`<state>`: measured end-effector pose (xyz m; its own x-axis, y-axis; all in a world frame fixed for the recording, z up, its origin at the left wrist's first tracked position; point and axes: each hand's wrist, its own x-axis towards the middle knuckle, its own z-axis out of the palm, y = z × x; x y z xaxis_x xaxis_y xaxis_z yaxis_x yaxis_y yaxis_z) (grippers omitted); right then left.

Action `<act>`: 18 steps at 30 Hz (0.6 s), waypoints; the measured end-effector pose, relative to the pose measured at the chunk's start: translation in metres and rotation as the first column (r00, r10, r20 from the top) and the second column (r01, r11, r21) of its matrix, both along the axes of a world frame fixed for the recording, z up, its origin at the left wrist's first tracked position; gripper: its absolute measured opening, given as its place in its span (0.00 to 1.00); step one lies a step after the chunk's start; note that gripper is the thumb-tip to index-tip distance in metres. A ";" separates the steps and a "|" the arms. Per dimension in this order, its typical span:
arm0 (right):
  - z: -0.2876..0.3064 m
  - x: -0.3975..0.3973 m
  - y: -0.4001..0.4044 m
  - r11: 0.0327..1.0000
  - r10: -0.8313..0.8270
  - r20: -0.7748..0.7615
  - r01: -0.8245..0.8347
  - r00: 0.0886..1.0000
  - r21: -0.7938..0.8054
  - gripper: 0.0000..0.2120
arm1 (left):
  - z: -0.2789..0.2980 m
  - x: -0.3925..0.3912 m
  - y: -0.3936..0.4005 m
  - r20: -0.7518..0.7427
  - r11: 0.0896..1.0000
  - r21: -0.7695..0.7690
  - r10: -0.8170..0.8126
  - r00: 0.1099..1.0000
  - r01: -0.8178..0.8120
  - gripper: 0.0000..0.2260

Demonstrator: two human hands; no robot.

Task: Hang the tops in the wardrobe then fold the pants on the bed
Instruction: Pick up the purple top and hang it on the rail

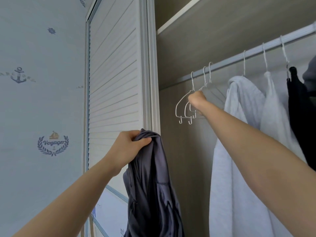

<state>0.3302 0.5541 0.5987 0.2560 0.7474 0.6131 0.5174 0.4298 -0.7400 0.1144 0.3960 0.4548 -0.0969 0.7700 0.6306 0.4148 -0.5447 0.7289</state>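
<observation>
The left hand (127, 147) grips a dark grey top (150, 185) by a bunched fold at its upper end, fingers curled tight round the cloth. The top hangs straight down from that grip, its long axis upright, just in front of the wardrobe's louvred door (116, 82) near the door's inner edge. The right hand (196, 98) reaches up into the wardrobe and closes on a white wire hanger (181, 106), one of three empty ones crowded at the left end of the rail (239, 55). Further right along the rail hang two pale grey tops (242, 134) and a black garment (299, 108).
</observation>
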 end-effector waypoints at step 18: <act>-0.049 0.004 -0.142 0.980 0.111 0.032 -0.115 0.993 0.165 0.10 | -0.032 -0.005 -0.058 0.041 0.998 -0.064 0.002 0.999 0.001 0.04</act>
